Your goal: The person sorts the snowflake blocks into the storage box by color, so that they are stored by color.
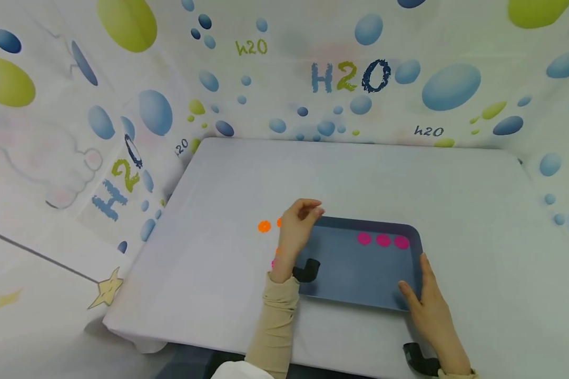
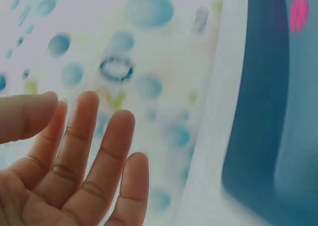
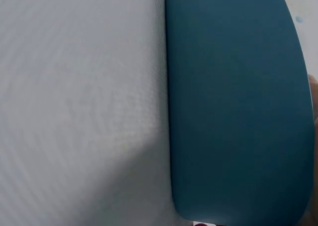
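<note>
The left hand (image 1: 297, 227) is hovering at the centre of the head view, just over the tray's (image 1: 355, 273) upper-left corner, fingers loosely spread and holding nothing; the left wrist view is showing the same fingers (image 2: 112, 151) straight and apart. The right hand (image 1: 427, 305) is lying flat at the tray's lower-right corner, fingers straight and thumb resting on the rim, pressing rather than gripping. Three pink dots (image 1: 383, 240) are sitting in a row in the tray's upper right. Orange dots (image 1: 264, 226) are lying on the white surface (image 1: 208, 263) just left of the left hand, one partly hidden behind it, with a pink speck showing at the wrist. As a judgement, the risk is that the flat right hand is giving little hold, so a nudge from the left hand could slide the tray and shift the pink row; the small dots could also slip from the fingertips.
</note>
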`<state>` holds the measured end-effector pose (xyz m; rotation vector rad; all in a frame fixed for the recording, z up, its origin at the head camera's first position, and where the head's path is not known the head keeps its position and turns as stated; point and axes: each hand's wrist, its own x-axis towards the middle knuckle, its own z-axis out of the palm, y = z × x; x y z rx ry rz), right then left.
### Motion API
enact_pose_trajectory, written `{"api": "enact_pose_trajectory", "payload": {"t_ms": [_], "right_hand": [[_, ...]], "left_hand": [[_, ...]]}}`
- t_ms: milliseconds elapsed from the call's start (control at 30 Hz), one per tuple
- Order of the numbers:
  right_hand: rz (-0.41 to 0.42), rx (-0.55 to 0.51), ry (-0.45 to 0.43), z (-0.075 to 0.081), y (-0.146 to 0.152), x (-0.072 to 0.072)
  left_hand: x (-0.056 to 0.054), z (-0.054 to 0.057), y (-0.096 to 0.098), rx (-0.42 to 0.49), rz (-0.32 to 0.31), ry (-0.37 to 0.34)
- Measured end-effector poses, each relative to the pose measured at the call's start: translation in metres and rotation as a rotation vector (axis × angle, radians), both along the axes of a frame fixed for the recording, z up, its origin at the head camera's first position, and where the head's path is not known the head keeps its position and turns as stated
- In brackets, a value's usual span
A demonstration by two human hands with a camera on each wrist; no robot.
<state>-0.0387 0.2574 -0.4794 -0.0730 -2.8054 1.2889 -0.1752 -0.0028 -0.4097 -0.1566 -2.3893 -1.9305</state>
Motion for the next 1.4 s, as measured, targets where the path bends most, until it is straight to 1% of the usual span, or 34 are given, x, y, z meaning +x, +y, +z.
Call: {"api": "enact_pose_trajectory", "payload": {"t_ms": [33,100,233,300,400,500,633,767,867,1033,1167,1233,1333,1400], "right_hand": [[0.001,-0.002,0.004,0.000,0.000,0.000],[0.003,-0.006,0.006,0.000,0.001,-0.001],[0.003,-0.006,-0.002,0.002,0.002,-0.001],[0.009,-0.010,-0.009,0.002,0.002,-0.001],[0.019,-0.021,-0.027,0.001,0.002,-0.001],[0.023,-0.021,-0.032,0.002,0.002,-0.002],[0.024,-0.015,-0.029,0.002,0.002,-0.003],[0.024,-0.020,-0.036,0.001,0.002,-0.002],[0.021,-0.021,-0.038,0.001,0.001,-0.002],[0.018,-0.016,-0.038,0.001,0.001,-0.002],[0.015,-0.016,-0.051,0.001,0.001,-0.002],[0.013,-0.017,-0.052,0.001,0.000,-0.002],[0.008,-0.013,-0.049,0.000,0.000,-0.002],[0.008,-0.013,-0.050,0.001,0.000,-0.002]], "left_hand": [[0.002,-0.001,-0.010,0.020,0.031,0.012],[0.007,-0.005,-0.029,0.020,0.089,0.009],[0.020,-0.020,-0.061,-0.042,0.173,-0.056],[0.027,-0.028,-0.071,-0.087,0.192,-0.096],[0.036,-0.038,-0.081,-0.142,0.209,-0.169],[0.043,-0.047,-0.085,-0.183,0.217,-0.233],[0.050,-0.055,-0.083,-0.221,0.223,-0.269],[0.054,-0.059,-0.080,-0.283,0.225,-0.271],[0.055,-0.062,-0.077,-0.361,0.220,-0.244],[0.054,-0.062,-0.076,-0.434,0.198,-0.195],[0.054,-0.061,-0.078,-0.455,0.167,-0.176],[0.055,-0.062,-0.079,-0.450,0.157,-0.190],[0.056,-0.060,-0.081,-0.443,0.152,-0.232],[0.056,-0.058,-0.082,-0.438,0.162,-0.250]]}}
